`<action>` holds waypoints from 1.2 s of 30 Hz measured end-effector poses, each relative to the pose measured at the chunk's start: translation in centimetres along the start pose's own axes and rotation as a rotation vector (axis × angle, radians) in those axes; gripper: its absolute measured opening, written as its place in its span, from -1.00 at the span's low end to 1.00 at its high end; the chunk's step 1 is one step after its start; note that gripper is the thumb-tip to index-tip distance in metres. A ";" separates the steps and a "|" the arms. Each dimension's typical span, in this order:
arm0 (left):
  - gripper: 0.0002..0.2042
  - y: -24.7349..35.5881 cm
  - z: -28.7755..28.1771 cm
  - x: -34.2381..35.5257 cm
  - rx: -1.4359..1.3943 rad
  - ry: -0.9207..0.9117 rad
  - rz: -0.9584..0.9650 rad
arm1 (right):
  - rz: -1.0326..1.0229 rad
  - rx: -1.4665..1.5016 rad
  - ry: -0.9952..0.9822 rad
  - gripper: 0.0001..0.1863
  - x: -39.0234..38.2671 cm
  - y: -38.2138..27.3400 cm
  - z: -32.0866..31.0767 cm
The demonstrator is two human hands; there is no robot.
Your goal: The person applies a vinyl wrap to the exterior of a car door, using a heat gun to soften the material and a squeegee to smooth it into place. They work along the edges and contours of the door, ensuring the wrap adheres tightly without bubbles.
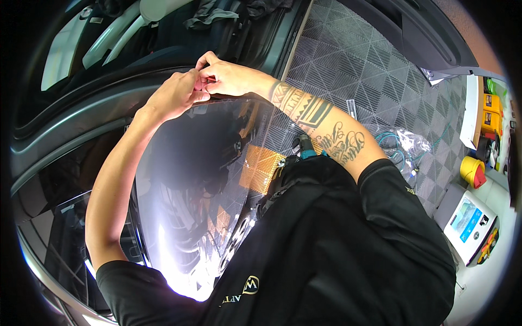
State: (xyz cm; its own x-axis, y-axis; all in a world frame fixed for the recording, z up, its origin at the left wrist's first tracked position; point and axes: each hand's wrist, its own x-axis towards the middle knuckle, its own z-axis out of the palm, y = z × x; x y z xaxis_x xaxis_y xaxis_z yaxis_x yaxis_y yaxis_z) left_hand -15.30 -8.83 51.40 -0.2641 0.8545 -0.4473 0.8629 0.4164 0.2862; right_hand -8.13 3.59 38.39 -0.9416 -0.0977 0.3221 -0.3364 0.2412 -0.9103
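Both hands meet at the top edge of a large, glossy, see-through grey film sheet, which hangs down in front of my body. My left hand is closed, its thumb and fingers pinching at that edge. Against it, my right hand is closed too, thumb and index finger pinched at the same spot. A small reddish patch shows between the fingertips; I cannot make out what it is. Just beyond the hands runs the dark car's door frame.
Dark cloths lie inside the car. An open car door panel is at the upper right. On the grey tiled floor lies a clear plastic bag with blue-green tubing. A white device with a screen and a yellow container stand at the right.
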 end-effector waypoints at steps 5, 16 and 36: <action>-0.79 -0.7 0.3 0.9 0.157 -0.037 -0.016 | 0.053 0.030 0.027 -0.80 -0.3 -0.1 0.3; -0.83 -1.3 -1.2 0.9 -0.063 -0.276 -0.175 | 0.242 1.433 0.402 -0.50 -17.1 -9.0 -6.1; -0.65 0.7 -2.7 1.4 0.144 -0.440 -0.123 | 0.146 0.483 0.438 -0.83 -10.9 -8.3 -6.3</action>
State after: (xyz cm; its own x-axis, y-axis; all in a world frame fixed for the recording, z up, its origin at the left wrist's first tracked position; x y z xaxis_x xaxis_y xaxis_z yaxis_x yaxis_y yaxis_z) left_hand -16.22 -6.45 53.24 -0.1878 0.5760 -0.7956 0.8958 0.4327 0.1018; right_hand 4.83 8.76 44.10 -0.9291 0.3287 0.1695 -0.2579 -0.2476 -0.9339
